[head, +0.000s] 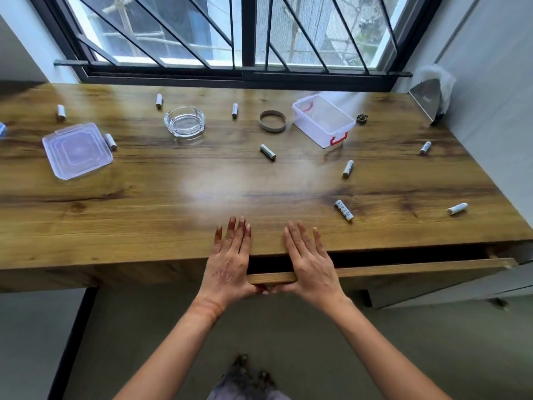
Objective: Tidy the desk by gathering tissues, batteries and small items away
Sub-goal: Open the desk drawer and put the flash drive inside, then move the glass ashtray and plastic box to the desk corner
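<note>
Several white batteries lie scattered on the wooden desk [144, 215], among them one [344, 210] near the front right, one [268, 152] in the middle and one [457, 208] far right. A clear plastic box [323, 120] with red latches stands open at the back right; its lid [76, 150] lies flat at the left. My left hand [230, 255] and my right hand [310, 256] rest palm down, fingers spread, on the desk's front edge. Their thumbs hook under the front of a slightly open drawer [403, 269].
A glass ashtray [185, 122] sits at the back centre, a tape ring [272, 120] beside the box, a small dark object [361, 118] right of the box. A metal tissue holder [429, 96] stands in the back right corner. A barred window runs behind the desk.
</note>
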The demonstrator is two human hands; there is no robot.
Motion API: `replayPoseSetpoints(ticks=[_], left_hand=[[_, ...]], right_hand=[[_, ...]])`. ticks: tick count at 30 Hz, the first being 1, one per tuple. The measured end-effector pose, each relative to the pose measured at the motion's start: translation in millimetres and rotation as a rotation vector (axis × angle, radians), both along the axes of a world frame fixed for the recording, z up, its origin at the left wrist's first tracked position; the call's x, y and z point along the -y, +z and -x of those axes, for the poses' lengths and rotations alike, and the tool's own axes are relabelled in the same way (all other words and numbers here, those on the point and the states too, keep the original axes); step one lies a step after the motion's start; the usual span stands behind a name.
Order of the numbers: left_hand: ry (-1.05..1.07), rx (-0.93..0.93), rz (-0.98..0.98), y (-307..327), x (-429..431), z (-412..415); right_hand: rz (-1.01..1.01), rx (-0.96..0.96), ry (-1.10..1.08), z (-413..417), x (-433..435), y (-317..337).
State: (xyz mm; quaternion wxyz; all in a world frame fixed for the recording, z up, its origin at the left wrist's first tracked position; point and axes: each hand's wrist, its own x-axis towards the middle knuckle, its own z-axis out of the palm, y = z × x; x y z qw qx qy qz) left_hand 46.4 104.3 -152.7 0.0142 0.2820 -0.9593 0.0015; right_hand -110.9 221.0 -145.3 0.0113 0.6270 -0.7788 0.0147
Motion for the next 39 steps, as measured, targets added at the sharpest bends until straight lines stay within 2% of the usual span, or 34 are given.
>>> replayPoseSetpoints(ticks=[5,10,15,26,32,39], left_hand=[[0.008,-0.076,0.039,-7.1,4.2,6.5],[0.03,-0.213,0.212,-15.8,2.2,11.0],[0.059,-0.214,0.294,-16.8,3.9,12.0],[0.119,-0.023,-0.01,10.9,-6.1,7.7],[0.143,-0.099,-0.003,32.7,-5.0,8.4],[0.162,-0.313,0.078,66.5,30.9,33.3]], right_hand=[[0.123,-0.057,0.007,2.4,18.3,-5.9],[0.354,-0.112,-0.028,-1.8,25.8,-21.4],[0.364,-0.14,-0.017,-1.2,24.4,-23.6],[0.146,0.03,-0.076,-9.1,22.7,-3.9],[0.19,0.089,-0.037,-7.6,13.9,13.9],[0.371,0.169,-0.041,5.8,47.1,49.8]])
